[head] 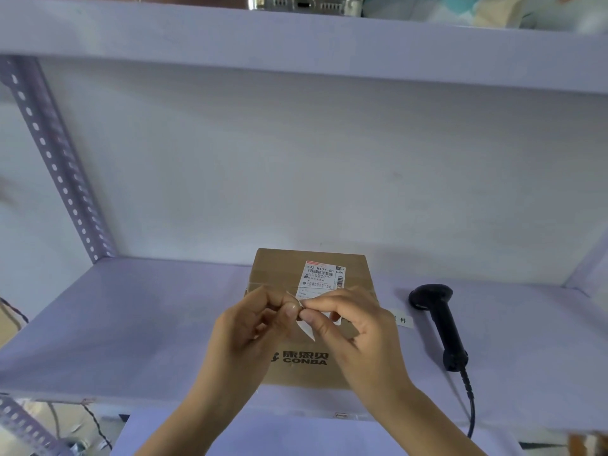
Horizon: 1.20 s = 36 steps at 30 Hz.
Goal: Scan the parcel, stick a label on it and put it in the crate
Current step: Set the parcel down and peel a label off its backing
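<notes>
Left hand and right hand pinch a small white paper label between fingertips, above the brown cardboard parcel at the pale shelf's front edge; black handheld scanner lies right.

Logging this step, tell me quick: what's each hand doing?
Left hand: pinched shut on the small label.
Right hand: pinched shut on the same label.

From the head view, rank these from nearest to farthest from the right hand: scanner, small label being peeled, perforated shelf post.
1. Small label: pinched between both hands, at the right hand.
2. Scanner: lying on the shelf, to its right.
3. Perforated shelf post: far left, at the back.
</notes>
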Tool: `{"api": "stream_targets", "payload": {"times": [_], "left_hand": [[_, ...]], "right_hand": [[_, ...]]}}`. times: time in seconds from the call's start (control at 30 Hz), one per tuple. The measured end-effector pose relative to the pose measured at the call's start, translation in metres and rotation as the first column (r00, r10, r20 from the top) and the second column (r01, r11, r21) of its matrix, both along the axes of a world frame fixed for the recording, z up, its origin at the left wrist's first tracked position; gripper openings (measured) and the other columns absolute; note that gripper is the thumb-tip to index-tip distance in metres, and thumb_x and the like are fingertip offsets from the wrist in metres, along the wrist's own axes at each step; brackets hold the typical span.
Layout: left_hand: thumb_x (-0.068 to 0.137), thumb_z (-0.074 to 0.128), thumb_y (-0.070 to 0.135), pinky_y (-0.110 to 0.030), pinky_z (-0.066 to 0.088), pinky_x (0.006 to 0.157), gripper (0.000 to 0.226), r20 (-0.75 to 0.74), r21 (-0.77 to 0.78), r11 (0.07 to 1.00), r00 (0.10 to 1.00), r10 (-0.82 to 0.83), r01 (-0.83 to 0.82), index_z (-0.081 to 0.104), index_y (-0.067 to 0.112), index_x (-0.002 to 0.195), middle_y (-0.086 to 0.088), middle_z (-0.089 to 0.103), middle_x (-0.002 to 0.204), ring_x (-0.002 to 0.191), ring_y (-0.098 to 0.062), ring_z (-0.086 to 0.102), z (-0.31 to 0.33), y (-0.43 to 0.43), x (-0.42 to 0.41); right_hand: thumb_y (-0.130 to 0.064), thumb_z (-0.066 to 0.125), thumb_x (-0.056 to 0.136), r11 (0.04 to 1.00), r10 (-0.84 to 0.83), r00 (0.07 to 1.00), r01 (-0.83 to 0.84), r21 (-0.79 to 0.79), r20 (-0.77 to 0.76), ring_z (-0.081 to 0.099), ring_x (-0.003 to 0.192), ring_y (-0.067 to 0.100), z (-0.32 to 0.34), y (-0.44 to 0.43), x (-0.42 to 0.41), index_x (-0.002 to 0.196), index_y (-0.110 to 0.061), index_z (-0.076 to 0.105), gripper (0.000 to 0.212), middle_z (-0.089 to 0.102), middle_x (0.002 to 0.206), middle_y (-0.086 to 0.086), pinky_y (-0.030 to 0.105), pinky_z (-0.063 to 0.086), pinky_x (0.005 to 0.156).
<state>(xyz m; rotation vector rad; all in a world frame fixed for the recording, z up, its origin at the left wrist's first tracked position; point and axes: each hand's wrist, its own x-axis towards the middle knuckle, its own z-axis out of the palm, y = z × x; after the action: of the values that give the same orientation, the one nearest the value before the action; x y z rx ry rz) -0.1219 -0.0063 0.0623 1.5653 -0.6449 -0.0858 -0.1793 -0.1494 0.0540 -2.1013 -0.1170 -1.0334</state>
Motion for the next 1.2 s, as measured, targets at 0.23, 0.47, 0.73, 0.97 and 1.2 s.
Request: {"api": "stream_targets", "payload": {"times": [0.23,0.47,0.73,0.97,1.2], "left_hand": [[0.087,0.069,0.023,-0.035,0.044,0.066,0.015,-0.058,-0.058,0.998,0.998,-0.021,0.018,0.069,0.018,0.073,0.002,0.064,0.064,0.067,-0.019,0.056,-0.001,-0.001,-0.002],[0.083,0.071,0.035,-0.047,0.048,0.085,0.028,-0.2,-0.101,0.991,0.974,-0.107,0.088,0.073,0.007,0.084,-0.028,0.069,0.088,0.08,-0.021,0.064,0.004,0.003,-0.006],[0.078,0.074,0.033,-0.038,0.045,0.077,0.03,-0.203,-0.148,0.984,0.97,-0.13,0.101,0.071,0.004,0.083,-0.011,0.066,0.075,0.075,-0.02,0.058,0.006,0.003,-0.006],[0.078,0.069,0.031,-0.043,0.039,0.075,0.027,-0.198,-0.148,0.984,0.972,-0.125,0.096,0.072,0.005,0.086,-0.011,0.064,0.075,0.074,-0.021,0.053,0.004,0.002,-0.004],[0.074,0.068,0.041,-0.041,0.037,0.072,0.031,-0.139,-0.152,0.984,0.983,-0.116,0.095,0.071,0.011,0.08,-0.007,0.06,0.069,0.07,-0.02,0.048,0.002,0.0,-0.004]], "right_hand": [[-0.028,0.066,0.086,0.989,-0.049,0.994,0.062,-0.133,0.096,0.058,0.076,0.005,-0.003,-0.004,0.0,0.086,-0.015,0.079,0.018,0.075,0.081,-0.008,0.027,0.049,0.07],[-0.024,0.065,0.09,0.876,-0.136,0.956,0.239,-0.418,0.261,0.052,0.076,0.012,0.0,-0.011,-0.005,0.089,-0.016,0.079,0.016,0.075,0.088,-0.01,0.025,0.035,0.07],[-0.017,0.071,0.087,0.834,-0.145,0.947,0.273,-0.48,0.287,0.05,0.076,0.013,0.004,-0.013,-0.007,0.091,-0.015,0.08,0.01,0.075,0.089,-0.01,0.023,0.03,0.074],[-0.011,0.078,0.079,0.807,-0.149,0.938,0.298,-0.51,0.312,0.05,0.076,0.014,0.004,-0.014,-0.006,0.093,-0.014,0.08,0.014,0.076,0.09,-0.008,0.023,0.028,0.075],[-0.015,0.074,0.085,0.787,-0.164,0.932,0.321,-0.527,0.324,0.051,0.076,0.015,0.001,-0.013,-0.003,0.093,-0.015,0.08,0.01,0.075,0.09,-0.008,0.025,0.029,0.074]]}}
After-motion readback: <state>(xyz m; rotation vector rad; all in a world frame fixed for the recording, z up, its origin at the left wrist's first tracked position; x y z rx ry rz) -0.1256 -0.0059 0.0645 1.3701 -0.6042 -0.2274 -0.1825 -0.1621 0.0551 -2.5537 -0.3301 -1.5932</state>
